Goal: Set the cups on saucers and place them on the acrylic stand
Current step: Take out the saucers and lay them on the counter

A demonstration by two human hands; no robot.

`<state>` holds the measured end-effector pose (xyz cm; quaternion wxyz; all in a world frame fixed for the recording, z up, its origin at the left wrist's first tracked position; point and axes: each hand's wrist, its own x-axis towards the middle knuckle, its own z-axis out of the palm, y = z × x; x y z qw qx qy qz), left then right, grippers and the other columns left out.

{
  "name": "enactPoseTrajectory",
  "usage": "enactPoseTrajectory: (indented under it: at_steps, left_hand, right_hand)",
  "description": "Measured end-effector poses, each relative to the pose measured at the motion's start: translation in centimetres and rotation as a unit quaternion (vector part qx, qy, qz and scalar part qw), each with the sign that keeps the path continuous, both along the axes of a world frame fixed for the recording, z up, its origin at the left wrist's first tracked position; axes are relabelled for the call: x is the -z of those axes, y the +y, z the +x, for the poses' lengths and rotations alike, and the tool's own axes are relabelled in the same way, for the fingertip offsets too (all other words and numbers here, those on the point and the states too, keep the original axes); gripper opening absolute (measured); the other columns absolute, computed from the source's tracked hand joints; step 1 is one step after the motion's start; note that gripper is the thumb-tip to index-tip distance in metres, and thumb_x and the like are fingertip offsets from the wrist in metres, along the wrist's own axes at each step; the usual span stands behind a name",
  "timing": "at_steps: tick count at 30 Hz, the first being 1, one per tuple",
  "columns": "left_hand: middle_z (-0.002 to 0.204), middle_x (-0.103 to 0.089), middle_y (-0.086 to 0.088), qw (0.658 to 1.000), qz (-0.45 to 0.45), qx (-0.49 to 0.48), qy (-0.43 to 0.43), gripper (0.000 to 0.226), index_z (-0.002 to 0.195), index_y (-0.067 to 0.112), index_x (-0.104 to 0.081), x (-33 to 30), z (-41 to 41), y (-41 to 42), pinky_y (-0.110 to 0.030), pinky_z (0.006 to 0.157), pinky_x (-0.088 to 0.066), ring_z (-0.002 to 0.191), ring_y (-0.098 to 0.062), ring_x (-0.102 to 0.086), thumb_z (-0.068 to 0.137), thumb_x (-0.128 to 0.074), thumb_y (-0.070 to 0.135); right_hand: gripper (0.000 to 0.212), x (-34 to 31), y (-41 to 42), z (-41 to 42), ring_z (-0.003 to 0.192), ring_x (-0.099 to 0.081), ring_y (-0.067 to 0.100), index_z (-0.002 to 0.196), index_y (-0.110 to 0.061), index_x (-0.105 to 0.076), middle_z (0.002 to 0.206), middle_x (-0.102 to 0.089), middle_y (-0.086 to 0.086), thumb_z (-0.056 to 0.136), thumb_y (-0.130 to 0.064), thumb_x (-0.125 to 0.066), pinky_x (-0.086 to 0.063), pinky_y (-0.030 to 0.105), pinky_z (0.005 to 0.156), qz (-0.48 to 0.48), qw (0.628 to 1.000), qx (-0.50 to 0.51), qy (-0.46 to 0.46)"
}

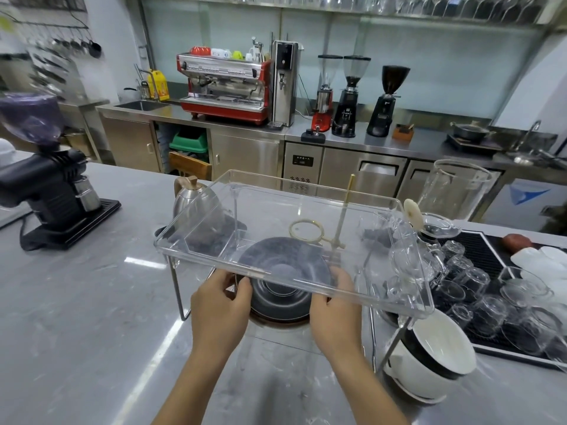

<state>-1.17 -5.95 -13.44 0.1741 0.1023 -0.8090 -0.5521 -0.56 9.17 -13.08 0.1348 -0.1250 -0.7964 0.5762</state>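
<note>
acrylic stand (306,210): top bare, nothing placed; left hand (219,297) and right hand (334,302) closed around dark saucer stack (279,294) beneath; white cups (435,348) waiting.

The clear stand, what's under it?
Under the clear stand sits a stack of dark saucers, gripped by the left hand and right hand. How many saucers are stacked can't be told; what the stack rests on is mostly hidden.

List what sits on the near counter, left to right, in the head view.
Black coffee grinder → steel gooseneck kettle → dark saucers held by left hand and right hand → stacked white bowls → upturned clear glasses.
</note>
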Motion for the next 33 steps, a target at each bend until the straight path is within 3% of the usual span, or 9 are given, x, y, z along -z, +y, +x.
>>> enactPoseTrajectory:
  at_steps: [3,5,8,12,16,20,24,33]
  left_hand:
    - [0.079,-0.073,0.017,1.000,0.017,-0.006,0.004,0.028,0.089,0.039,-0.068,-0.3,1.9,-0.1,-0.015,0.055,-0.048,0.064,-0.004,-0.068,0.091,-0.063,0.012]
    - [0.076,-0.073,0.023,1.000,0.028,-0.008,0.003,0.035,0.086,0.045,-0.064,-0.5,3.2,-0.3,-0.017,0.057,-0.051,0.063,-0.006,-0.069,0.091,-0.063,0.011]
    - [0.076,-0.071,0.029,0.999,0.032,-0.023,-0.002,0.030,0.087,0.040,-0.067,-0.5,5.1,-0.7,-0.015,0.056,-0.049,0.062,-0.005,-0.068,0.090,-0.064,0.010]
    - [0.074,-0.073,0.022,0.998,0.051,-0.043,-0.001,0.029,0.087,0.037,-0.069,-0.2,7.4,-1.1,-0.016,0.057,-0.048,0.060,-0.005,-0.068,0.089,-0.065,0.009]
    - [0.077,-0.072,0.031,0.997,0.071,-0.042,-0.001,0.039,0.080,0.044,-0.065,-0.3,9.8,-1.8,-0.023,0.061,-0.053,0.066,-0.003,-0.070,0.088,-0.066,0.006]
    - [0.079,-0.077,0.014,0.995,0.087,-0.055,-0.017,0.030,0.084,0.035,-0.070,0.6,11.9,-3.0,-0.036,0.069,-0.061,0.066,-0.012,-0.073,0.086,-0.069,0.005]
    - [0.081,-0.078,0.002,0.993,0.096,-0.053,-0.045,0.028,0.083,0.028,-0.070,1.6,13.6,-3.6,-0.045,0.068,-0.062,0.066,-0.023,-0.073,0.083,-0.070,0.000]
    - [0.074,-0.078,-0.001,0.983,0.091,0.017,-0.158,0.022,0.082,0.019,-0.067,4.0,17.0,-2.9,-0.052,0.057,-0.061,0.055,-0.029,-0.066,0.076,-0.066,-0.003]
  right_hand:
    - [0.018,-0.2,-0.2,1.4,0.054,-0.052,0.002,0.115,-0.024,-0.056,0.074,-0.062,0.000,0.099,-0.017,-0.050,-0.042,0.012,0.047,0.021,1.000,-0.005,0.011]
    - [0.021,-0.3,-0.4,2.3,0.057,-0.052,0.010,0.103,-0.030,-0.051,0.076,-0.062,0.003,0.097,-0.010,-0.047,-0.037,0.017,0.048,0.044,0.999,-0.007,0.000]
    - [0.012,-0.1,-0.9,3.8,0.067,-0.057,0.023,0.097,-0.027,-0.047,0.082,-0.063,0.008,0.096,-0.015,-0.049,-0.040,0.030,0.055,0.052,0.998,-0.005,-0.027]
    - [0.020,-0.1,-1.4,6.0,0.064,-0.057,0.016,0.096,-0.033,-0.047,0.082,-0.065,-0.004,0.093,-0.015,-0.054,-0.037,0.023,0.055,0.057,0.998,-0.013,-0.015]
    - [0.022,-0.4,-1.8,8.2,0.074,-0.061,0.013,0.098,-0.034,-0.046,0.086,-0.062,-0.012,0.091,-0.016,-0.057,-0.048,0.031,0.068,0.058,0.997,-0.027,-0.034]
    - [0.023,0.2,-2.2,10.7,0.072,-0.062,0.014,0.098,-0.036,-0.047,0.086,-0.064,-0.009,0.090,-0.017,-0.059,-0.053,0.038,0.072,0.055,0.997,-0.041,-0.044]
    - [0.027,1.1,-2.1,12.8,0.067,-0.059,0.011,0.096,-0.035,-0.046,0.088,-0.062,-0.011,0.089,-0.013,-0.060,-0.047,0.027,0.065,0.044,0.996,-0.054,-0.055]
    - [0.035,3.4,0.6,17.3,0.071,-0.061,0.004,0.093,-0.036,-0.048,0.087,-0.062,-0.013,0.080,-0.009,-0.066,-0.049,0.021,0.061,0.028,0.988,-0.064,-0.139]
